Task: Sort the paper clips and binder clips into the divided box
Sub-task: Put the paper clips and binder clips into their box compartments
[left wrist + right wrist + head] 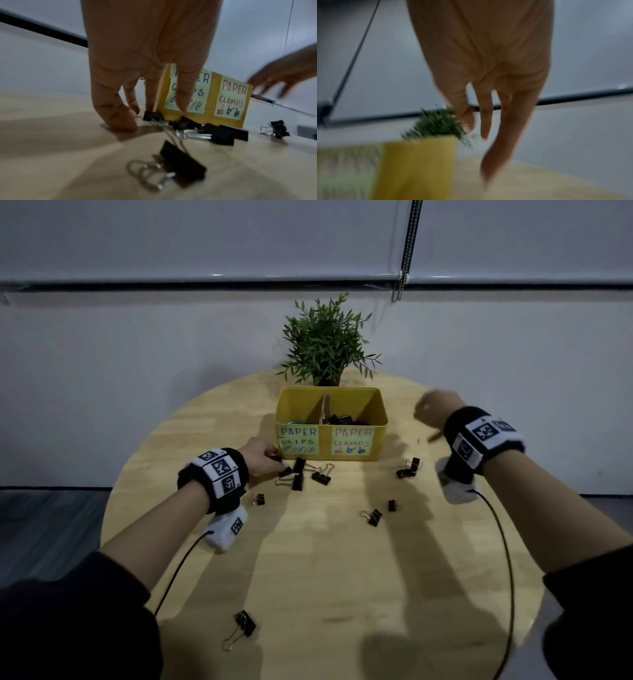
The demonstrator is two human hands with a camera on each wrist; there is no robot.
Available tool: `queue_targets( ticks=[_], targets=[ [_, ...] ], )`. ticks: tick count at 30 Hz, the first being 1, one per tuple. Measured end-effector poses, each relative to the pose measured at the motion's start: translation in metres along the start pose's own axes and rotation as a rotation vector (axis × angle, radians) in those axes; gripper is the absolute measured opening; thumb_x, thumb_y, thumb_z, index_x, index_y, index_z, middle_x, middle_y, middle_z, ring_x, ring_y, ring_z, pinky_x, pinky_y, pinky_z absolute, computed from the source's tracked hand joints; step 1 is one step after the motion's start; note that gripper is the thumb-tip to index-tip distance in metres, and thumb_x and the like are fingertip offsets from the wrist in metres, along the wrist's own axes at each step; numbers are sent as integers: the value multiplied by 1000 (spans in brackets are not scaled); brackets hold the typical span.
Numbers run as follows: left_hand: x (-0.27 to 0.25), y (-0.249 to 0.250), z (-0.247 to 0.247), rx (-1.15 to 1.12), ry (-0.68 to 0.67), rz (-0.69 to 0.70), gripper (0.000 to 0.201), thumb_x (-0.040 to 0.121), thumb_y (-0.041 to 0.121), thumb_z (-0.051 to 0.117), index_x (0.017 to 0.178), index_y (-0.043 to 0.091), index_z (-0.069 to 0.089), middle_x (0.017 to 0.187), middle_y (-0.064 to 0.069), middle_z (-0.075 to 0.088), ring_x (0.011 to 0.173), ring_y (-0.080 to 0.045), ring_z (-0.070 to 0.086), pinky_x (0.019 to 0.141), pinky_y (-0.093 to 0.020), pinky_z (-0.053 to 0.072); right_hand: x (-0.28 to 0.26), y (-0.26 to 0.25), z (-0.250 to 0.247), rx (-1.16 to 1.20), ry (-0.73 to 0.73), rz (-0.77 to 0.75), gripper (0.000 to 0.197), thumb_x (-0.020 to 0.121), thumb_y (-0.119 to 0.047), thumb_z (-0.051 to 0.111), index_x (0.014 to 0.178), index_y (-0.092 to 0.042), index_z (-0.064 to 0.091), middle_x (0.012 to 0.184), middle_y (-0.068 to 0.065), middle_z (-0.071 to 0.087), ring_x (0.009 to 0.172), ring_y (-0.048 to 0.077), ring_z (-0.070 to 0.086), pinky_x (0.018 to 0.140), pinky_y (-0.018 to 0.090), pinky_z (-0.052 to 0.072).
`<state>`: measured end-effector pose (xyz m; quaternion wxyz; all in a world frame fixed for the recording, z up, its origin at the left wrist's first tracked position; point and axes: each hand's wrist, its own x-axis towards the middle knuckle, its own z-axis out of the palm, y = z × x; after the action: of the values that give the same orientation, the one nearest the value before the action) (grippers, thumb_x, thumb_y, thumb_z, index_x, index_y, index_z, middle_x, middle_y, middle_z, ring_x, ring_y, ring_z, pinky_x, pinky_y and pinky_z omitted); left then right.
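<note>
A yellow divided box [379, 436] stands mid-table, labelled "paper clips" on the left and "paper clamps" on the right. Black binder clips [339, 419] lie in its right compartment and coloured paper clips [297, 422] in its left. My left hand [270, 458] reaches down at the box's front left corner, fingertips [120, 121] on the table beside a small black binder clip [152, 116], without gripping it. More binder clips [299, 474] lie clustered just right of that hand. My right hand [424, 412] hovers, blurred, right of the box, fingers [485, 121] hanging loose and empty.
Loose binder clips are scattered over the round wooden table [342, 594]: a pair [409, 469] right of the box, two [375, 517] in the middle, one [259, 499] by my left wrist, one [245, 623] near the front edge. A potted plant [325, 344] stands behind the box.
</note>
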<state>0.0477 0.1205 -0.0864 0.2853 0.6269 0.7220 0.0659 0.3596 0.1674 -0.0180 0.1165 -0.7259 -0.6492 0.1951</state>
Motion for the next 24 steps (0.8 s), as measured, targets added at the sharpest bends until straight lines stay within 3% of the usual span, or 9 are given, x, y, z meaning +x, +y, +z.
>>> queue_targets(
  ticks=[2, 4, 7, 11, 13, 15, 17, 21, 24],
  targets=[
    [-2, 4, 5, -15, 2, 17, 54, 78, 30, 76, 121, 2, 60, 125, -16, 57, 102, -25, 55, 84, -30, 47, -8, 28, 14, 5, -254, 120, 53, 86, -17, 68, 133, -3, 48, 133, 18, 50, 112, 36, 57, 69, 44, 60],
    [-6, 8, 10, 2, -8, 9, 73, 71, 40, 80, 129, 6, 53, 133, -15, 49, 111, -27, 52, 92, -31, 46, -24, 41, 30, 90, -441, 125, 74, 75, -27, 79, 138, -19, 42, 139, 13, 40, 115, 34, 52, 68, 43, 61],
    [-21, 17, 19, 140, -44, -15, 100, 64, 58, 77, 144, 16, 33, 147, -14, 28, 132, -32, 36, 108, -40, 38, -46, 35, 51, 28, -477, 3, 86, 58, -50, 84, 131, -27, 45, 135, 6, 34, 110, 30, 54, 65, 39, 62],
    [-39, 31, 47, 262, -46, -11, 118, 52, 70, 76, 147, 25, 23, 153, -7, 13, 140, -36, 19, 113, -52, 29, -72, 12, 72, -79, -493, -92, 110, 37, -65, 81, 131, -29, 37, 128, 3, 30, 102, 27, 56, 61, 33, 62],
    [-43, 38, 58, 310, -44, 25, 103, 59, 63, 76, 141, 22, 30, 151, -7, 18, 135, -37, 27, 108, -51, 35, -81, 5, 82, -143, -485, -164, 101, 44, -60, 83, 128, -30, 36, 125, 4, 31, 97, 27, 59, 59, 30, 61],
    [-44, 44, 62, 308, -33, 68, 69, 70, 52, 73, 123, 21, 42, 137, -11, 32, 118, -35, 42, 95, -44, 44, -84, 1, 92, -195, -460, -216, 76, 63, -50, 80, 124, -30, 39, 121, 5, 32, 95, 29, 59, 59, 29, 60],
    [-45, 48, 62, 295, -15, 90, 46, 78, 40, 69, 113, 20, 48, 125, -9, 39, 106, -33, 47, 82, -37, 45, -84, -1, 97, -198, -426, -233, 52, 77, -41, 73, 119, -27, 45, 118, 7, 35, 96, 30, 57, 62, 30, 58],
    [-49, 54, 65, 289, -15, 169, 28, 79, 24, 66, 103, 18, 51, 112, -7, 42, 97, -33, 55, 78, -38, 49, -84, -1, 96, -169, -327, -251, 22, 84, -14, 61, 106, -16, 63, 111, 10, 47, 92, 27, 53, 79, 35, 54],
    [-52, 56, 63, 225, -23, 220, 26, 71, 17, 72, 90, 19, 53, 99, -2, 44, 91, -25, 54, 70, -32, 46, -86, 0, 97, -92, -309, -249, 18, 82, -4, 59, 95, -9, 69, 96, 6, 56, 79, 20, 56, 59, 23, 51]
  ],
)
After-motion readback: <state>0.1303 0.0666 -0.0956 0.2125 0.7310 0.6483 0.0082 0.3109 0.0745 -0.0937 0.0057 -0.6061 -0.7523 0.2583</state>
